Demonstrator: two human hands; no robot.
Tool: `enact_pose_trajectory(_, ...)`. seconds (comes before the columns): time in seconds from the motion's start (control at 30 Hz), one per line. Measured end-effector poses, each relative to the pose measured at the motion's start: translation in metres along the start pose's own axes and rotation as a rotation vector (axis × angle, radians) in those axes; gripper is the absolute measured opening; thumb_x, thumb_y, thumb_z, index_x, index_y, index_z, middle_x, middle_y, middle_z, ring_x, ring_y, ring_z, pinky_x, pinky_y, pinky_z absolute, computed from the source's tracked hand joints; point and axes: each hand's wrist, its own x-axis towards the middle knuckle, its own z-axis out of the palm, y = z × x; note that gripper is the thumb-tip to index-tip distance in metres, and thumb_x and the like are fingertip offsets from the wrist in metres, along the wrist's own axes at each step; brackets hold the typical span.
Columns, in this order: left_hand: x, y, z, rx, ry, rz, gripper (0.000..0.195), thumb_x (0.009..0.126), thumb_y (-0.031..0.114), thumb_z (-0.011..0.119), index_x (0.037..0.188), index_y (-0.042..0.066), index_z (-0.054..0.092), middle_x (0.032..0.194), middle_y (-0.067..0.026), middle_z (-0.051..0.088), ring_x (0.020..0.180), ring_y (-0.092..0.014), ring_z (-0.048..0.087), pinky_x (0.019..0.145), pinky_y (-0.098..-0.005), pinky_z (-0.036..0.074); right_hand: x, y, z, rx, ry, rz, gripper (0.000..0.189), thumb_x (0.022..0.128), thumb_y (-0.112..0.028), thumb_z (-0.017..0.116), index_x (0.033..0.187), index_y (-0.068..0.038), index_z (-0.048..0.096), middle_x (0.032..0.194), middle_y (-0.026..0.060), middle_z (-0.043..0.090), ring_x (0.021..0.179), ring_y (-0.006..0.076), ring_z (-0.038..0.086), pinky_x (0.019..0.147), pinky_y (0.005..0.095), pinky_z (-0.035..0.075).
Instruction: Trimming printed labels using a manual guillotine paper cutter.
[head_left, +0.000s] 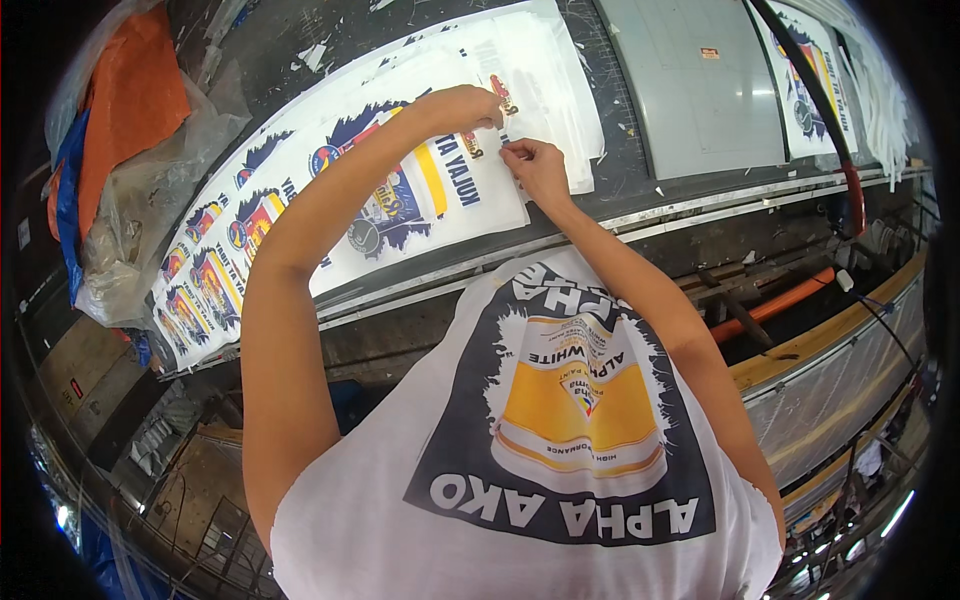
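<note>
Long white printed sheets (487, 199) with blue, yellow and red paint-can designs lie over a dark bench. My left hand (469, 109) is bent over them near a small red printed logo, fingertips pinched at what looks like the sheet's edge. Just below and to the right, my right hand (534, 165) has thumb and forefinger together at the same edge; the fingers hide most of what they pinch. The two hands are close but apart. Beneath and beyond them, more white sheets (574, 97) lie in overlapping layers.
A grey flat panel (697, 97) lies right of the sheets, with another printed sheet (810, 90) beyond it. A dark curved bar (817, 97) crosses there. Metal rails (675, 210) run along the bench's near edge. Orange sheeting (135, 105) and clear plastic (142, 217) are bunched at left.
</note>
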Motion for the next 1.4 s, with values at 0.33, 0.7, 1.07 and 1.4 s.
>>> enact_pose_trajectory(0.33, -0.038, 0.006, -0.018, -0.079, 0.124, 0.037, 0.018, 0.097, 0.012, 0.063, 0.104, 0.001, 0.075, 0.103, -0.0128, 0.07, 0.093, -0.032, 0.068, 0.085, -0.0388, 0.053, -0.002, -0.004, -0.005, 0.114, -0.015, 0.025, 0.028, 0.094, -0.021, 0.07, 0.107, 0.004, 0.075, 0.081, 0.0064, 0.072, 0.058, 0.0095, 0.062, 0.05, 0.0252, 0.05)
enact_pose_trajectory(0.7, -0.145, 0.048, -0.134, -0.252, 0.339, -0.187, 0.015, 0.097, 0.008, 0.065, 0.105, -0.003, 0.072, 0.098, -0.0107, 0.071, 0.084, -0.019, 0.071, 0.08, -0.0309, 0.055, 0.011, -0.007, 0.0, -0.131, -0.032, -0.058, 0.029, 0.089, -0.022, 0.074, 0.106, 0.001, 0.076, 0.084, 0.0114, 0.075, 0.061, 0.017, 0.071, 0.053, 0.0297, 0.053)
enact_pose_trajectory(1.07, 0.015, -0.026, -0.002, 0.049, -0.075, -0.243, 0.014, 0.09, 0.013, 0.065, 0.096, 0.003, 0.073, 0.096, -0.0146, 0.071, 0.09, -0.033, 0.069, 0.082, -0.0412, 0.054, 0.023, -0.011, -0.005, 0.061, -0.12, 0.084, 0.024, 0.092, -0.02, 0.071, 0.1, 0.002, 0.076, 0.073, 0.0067, 0.071, 0.052, 0.0117, 0.062, 0.05, 0.028, 0.049)
enact_pose_trajectory(1.4, 0.009, -0.014, -0.01, 0.041, 0.007, -0.124, 0.013, 0.092, 0.011, 0.067, 0.101, 0.005, 0.074, 0.101, -0.0143, 0.072, 0.092, -0.033, 0.07, 0.083, -0.0417, 0.054, 0.024, -0.011, -0.007, 0.071, -0.124, 0.038, 0.02, 0.09, -0.015, 0.074, 0.096, 0.004, 0.076, 0.071, 0.0081, 0.071, 0.052, 0.0123, 0.063, 0.051, 0.0286, 0.05)
